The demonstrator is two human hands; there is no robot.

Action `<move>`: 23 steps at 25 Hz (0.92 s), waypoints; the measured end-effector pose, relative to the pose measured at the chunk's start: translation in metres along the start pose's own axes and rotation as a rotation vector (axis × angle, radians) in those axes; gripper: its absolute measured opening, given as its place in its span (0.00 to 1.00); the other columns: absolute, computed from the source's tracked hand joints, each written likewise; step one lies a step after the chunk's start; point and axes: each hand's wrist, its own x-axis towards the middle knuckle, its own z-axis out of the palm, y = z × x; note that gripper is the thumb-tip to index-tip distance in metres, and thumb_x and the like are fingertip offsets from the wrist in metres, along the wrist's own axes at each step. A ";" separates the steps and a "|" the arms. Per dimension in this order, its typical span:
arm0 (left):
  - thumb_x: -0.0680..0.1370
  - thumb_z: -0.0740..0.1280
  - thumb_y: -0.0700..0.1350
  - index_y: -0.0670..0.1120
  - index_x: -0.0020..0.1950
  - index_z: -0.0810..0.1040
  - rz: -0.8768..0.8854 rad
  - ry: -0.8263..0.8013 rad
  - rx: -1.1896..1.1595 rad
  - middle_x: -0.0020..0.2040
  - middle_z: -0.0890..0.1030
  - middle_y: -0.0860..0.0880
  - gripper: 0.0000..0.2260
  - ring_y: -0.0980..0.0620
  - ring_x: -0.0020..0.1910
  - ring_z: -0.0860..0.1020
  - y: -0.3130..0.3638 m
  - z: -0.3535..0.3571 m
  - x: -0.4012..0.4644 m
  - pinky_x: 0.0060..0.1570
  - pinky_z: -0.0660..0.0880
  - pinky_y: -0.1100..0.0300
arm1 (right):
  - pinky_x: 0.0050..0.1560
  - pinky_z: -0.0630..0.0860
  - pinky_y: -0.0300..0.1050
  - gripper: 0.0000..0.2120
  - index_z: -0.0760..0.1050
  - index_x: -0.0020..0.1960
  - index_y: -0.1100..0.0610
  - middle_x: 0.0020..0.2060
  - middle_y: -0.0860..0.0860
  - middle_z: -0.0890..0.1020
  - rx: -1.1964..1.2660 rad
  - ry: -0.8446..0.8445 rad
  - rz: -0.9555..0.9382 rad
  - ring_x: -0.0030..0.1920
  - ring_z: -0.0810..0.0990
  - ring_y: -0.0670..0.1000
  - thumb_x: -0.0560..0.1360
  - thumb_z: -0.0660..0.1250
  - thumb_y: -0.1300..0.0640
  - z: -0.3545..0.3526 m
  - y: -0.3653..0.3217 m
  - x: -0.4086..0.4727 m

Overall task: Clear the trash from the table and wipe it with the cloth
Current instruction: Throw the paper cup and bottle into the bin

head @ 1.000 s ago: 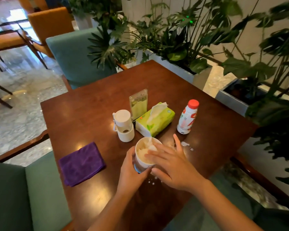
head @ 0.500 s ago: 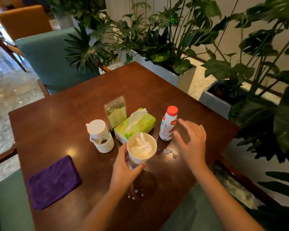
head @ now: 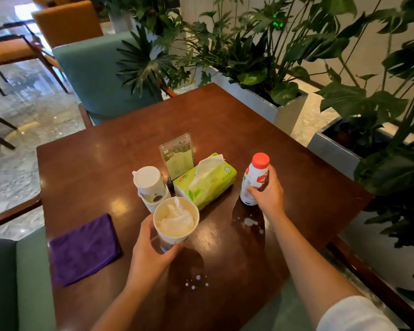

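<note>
1. The paper cup stuffed with crumpled tissue is in the left hand, fingers wrapped round its lower half, held near the front middle of the surface. Keep it upright so the wad doesn't tumble out.
2. The right hand has its fingers curled round the red-capped drink bottle, which stands just right of the green tissue pack. I can't tell if the bottle's base has left the wood yet. Lift straight up, since a tilt could bump the pack.
3. I'd carry both off together, because that looks like all the trash.
4. White spill spots sit just in front of the bottle, with more droplets near the front edge. Don't drag a sleeve through them.
5. The purple cloth lies folded at the front left corner, well apart from the spills, ready for wiping.
6. The white lidded container and acrylic menu stand probably stay, so wipe around them.
</note>
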 end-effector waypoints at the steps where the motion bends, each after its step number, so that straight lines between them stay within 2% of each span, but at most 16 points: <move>1: 0.64 0.79 0.41 0.72 0.61 0.62 -0.003 0.007 0.005 0.57 0.69 0.77 0.39 0.71 0.59 0.70 -0.002 -0.003 -0.002 0.48 0.68 0.80 | 0.64 0.69 0.52 0.40 0.61 0.70 0.51 0.67 0.54 0.72 -0.010 0.005 -0.024 0.67 0.70 0.55 0.64 0.77 0.62 0.002 0.000 -0.001; 5: 0.64 0.79 0.40 0.63 0.64 0.63 -0.017 0.052 0.015 0.57 0.68 0.77 0.37 0.73 0.59 0.69 -0.005 -0.007 -0.009 0.47 0.69 0.79 | 0.62 0.71 0.50 0.36 0.63 0.69 0.50 0.66 0.53 0.73 -0.098 0.068 -0.209 0.65 0.71 0.55 0.66 0.75 0.60 0.009 -0.015 -0.018; 8: 0.65 0.78 0.38 0.57 0.65 0.64 -0.035 0.112 -0.019 0.59 0.70 0.71 0.36 0.72 0.58 0.70 -0.005 -0.014 -0.016 0.49 0.72 0.76 | 0.60 0.73 0.48 0.36 0.62 0.68 0.45 0.65 0.50 0.73 -0.077 0.028 -0.322 0.65 0.71 0.52 0.66 0.76 0.57 0.009 -0.046 -0.034; 10: 0.65 0.77 0.35 0.55 0.65 0.65 -0.049 0.164 -0.056 0.59 0.72 0.65 0.35 0.69 0.58 0.72 -0.004 -0.024 -0.025 0.51 0.72 0.71 | 0.57 0.73 0.44 0.40 0.59 0.66 0.39 0.63 0.47 0.74 0.039 -0.068 -0.295 0.61 0.72 0.48 0.63 0.77 0.56 0.009 -0.069 -0.052; 12: 0.65 0.77 0.34 0.51 0.66 0.66 -0.066 0.220 -0.092 0.60 0.73 0.57 0.35 0.64 0.58 0.73 -0.004 -0.039 -0.036 0.54 0.72 0.64 | 0.52 0.73 0.41 0.42 0.58 0.63 0.38 0.57 0.46 0.76 0.159 -0.146 -0.234 0.56 0.75 0.47 0.60 0.79 0.58 0.015 -0.088 -0.078; 14: 0.65 0.77 0.34 0.51 0.65 0.66 -0.070 0.282 -0.099 0.60 0.73 0.57 0.35 0.62 0.58 0.73 -0.006 -0.060 -0.052 0.54 0.71 0.67 | 0.51 0.74 0.40 0.39 0.61 0.61 0.43 0.53 0.44 0.77 0.207 -0.232 -0.216 0.53 0.77 0.45 0.60 0.79 0.59 0.027 -0.102 -0.112; 18: 0.64 0.79 0.39 0.60 0.63 0.65 -0.110 0.357 -0.114 0.59 0.71 0.59 0.35 0.60 0.56 0.72 -0.015 -0.106 -0.097 0.51 0.70 0.69 | 0.43 0.74 0.26 0.35 0.64 0.52 0.36 0.48 0.37 0.76 0.227 -0.430 -0.275 0.46 0.77 0.30 0.60 0.78 0.64 0.049 -0.124 -0.187; 20: 0.65 0.79 0.40 0.65 0.61 0.64 -0.118 0.377 -0.139 0.58 0.71 0.62 0.36 0.62 0.57 0.72 -0.023 -0.129 -0.129 0.54 0.71 0.66 | 0.46 0.75 0.29 0.35 0.65 0.54 0.38 0.49 0.39 0.77 0.233 -0.477 -0.288 0.49 0.78 0.34 0.61 0.78 0.66 0.059 -0.131 -0.229; 22: 0.65 0.79 0.41 0.65 0.61 0.64 -0.130 0.401 -0.164 0.59 0.72 0.63 0.35 0.62 0.58 0.73 -0.035 -0.154 -0.168 0.56 0.72 0.62 | 0.51 0.76 0.39 0.35 0.66 0.55 0.41 0.51 0.43 0.77 0.239 -0.489 -0.322 0.52 0.78 0.44 0.60 0.77 0.68 0.070 -0.136 -0.275; 23: 0.65 0.79 0.41 0.65 0.61 0.64 -0.145 0.416 -0.173 0.59 0.72 0.62 0.35 0.62 0.59 0.73 -0.043 -0.169 -0.192 0.56 0.72 0.63 | 0.51 0.76 0.42 0.35 0.66 0.54 0.41 0.51 0.42 0.77 0.249 -0.499 -0.334 0.51 0.78 0.45 0.59 0.77 0.69 0.079 -0.138 -0.304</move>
